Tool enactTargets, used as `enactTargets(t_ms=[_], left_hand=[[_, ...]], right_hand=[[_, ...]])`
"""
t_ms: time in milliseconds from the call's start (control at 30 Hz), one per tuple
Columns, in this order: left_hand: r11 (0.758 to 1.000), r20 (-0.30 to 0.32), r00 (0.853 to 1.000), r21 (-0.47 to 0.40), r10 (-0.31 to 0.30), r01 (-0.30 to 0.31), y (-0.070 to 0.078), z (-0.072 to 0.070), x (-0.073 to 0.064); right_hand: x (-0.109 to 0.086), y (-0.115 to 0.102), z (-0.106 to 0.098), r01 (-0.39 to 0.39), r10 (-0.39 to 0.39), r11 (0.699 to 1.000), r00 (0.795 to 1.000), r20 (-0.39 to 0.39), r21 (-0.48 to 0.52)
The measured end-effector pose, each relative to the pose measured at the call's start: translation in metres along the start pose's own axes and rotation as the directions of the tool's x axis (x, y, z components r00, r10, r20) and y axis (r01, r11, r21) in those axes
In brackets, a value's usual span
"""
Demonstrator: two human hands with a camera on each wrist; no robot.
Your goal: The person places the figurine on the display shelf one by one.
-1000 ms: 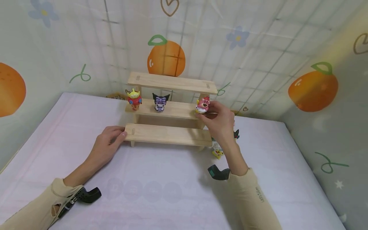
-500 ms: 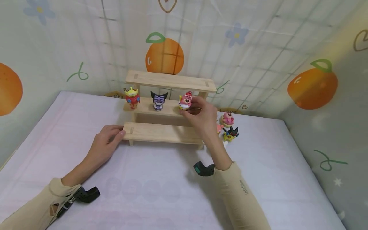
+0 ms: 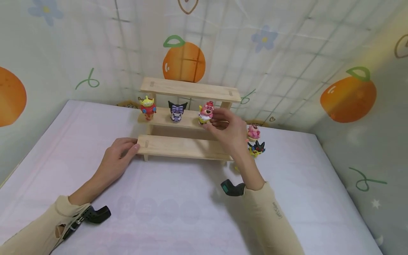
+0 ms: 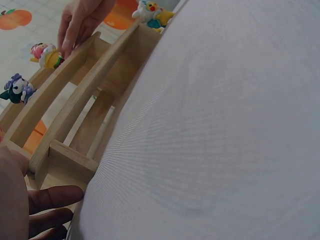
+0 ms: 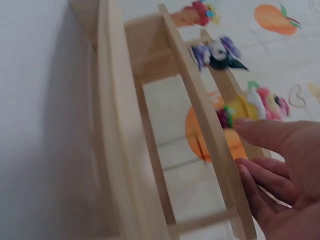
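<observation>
A three-tier wooden display stand (image 3: 186, 147) stands on the table. My left hand (image 3: 118, 156) holds the left end of its lowest step, thumb on the board and fingers down by the end. On the middle step, a pink bear figurine (image 3: 205, 112) with a white and yellow body stands upright. My right hand (image 3: 231, 132) is beside it; in the right wrist view the thumb tip touches its yellow body while the other fingers lie apart from it, by the board's edge. Further left on that step stand a purple-and-black figurine (image 3: 177, 112) and a red-and-yellow alien figurine (image 3: 148, 108).
Right of the stand, a pink figurine (image 3: 254, 132) and a black-and-yellow figurine (image 3: 256, 148) stand on the table, others partly hidden behind my right forearm. A white-and-yellow figurine (image 4: 152, 12) shows past the stand's far end. A printed curtain (image 3: 223, 42) hangs behind.
My right hand has brought the pink bear figurine leftward along the middle step, then shifted slightly right while the figurine stays in place. The left hand has kept its place.
</observation>
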State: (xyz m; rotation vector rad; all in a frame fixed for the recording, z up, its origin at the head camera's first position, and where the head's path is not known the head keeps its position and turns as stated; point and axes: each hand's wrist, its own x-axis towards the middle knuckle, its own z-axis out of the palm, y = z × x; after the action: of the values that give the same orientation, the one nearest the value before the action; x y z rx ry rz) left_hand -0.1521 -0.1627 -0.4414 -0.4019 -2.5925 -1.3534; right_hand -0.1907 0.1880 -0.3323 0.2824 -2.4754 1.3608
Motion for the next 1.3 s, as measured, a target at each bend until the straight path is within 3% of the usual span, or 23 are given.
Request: enactTargets(t_ms=[233, 433, 700, 933, 1133, 1300], left_hand=[[1.0, 0.011, 1.0, 0.004, -0.003, 0.003, 0.002, 0.002, 0.002], [1.0, 0.004, 1.0, -0.005, 0.018, -0.018, 0.0, 0.003, 0.004], [1.0, 0.0, 1.0, -0.002, 0.003, -0.003, -0.001, 0.0, 0.002], [1.0, -0.002, 1.0, -0.009, 0.001, -0.001, -0.001, 0.002, 0.001], [1.0, 0.004, 1.0, -0.002, 0.0, 0.0, 0.0, 0.001, 0.001], [1.0, 0.014, 1.0, 0.002, -0.014, 0.014, 0.002, -0.001, -0.001]], right_hand=[[-0.007, 0.019, -0.046, 0.012, -0.018, 0.997, 0.997, -0.076, -0.081], [-0.02, 0.042, -0.095, -0.082, 0.05, 0.983, 0.981, -0.19, -0.166], [-0.029, 0.059, -0.118, -0.162, 0.113, 0.962, 0.969, -0.218, -0.219], [-0.039, 0.072, -0.13, -0.199, 0.163, 0.934, 0.976, -0.142, -0.297], [-0.049, 0.092, -0.138, -0.152, 0.171, 0.935, 0.985, 0.03, -0.322], [-0.051, 0.109, -0.134, -0.129, 0.187, 0.935, 0.971, 0.149, -0.33]])
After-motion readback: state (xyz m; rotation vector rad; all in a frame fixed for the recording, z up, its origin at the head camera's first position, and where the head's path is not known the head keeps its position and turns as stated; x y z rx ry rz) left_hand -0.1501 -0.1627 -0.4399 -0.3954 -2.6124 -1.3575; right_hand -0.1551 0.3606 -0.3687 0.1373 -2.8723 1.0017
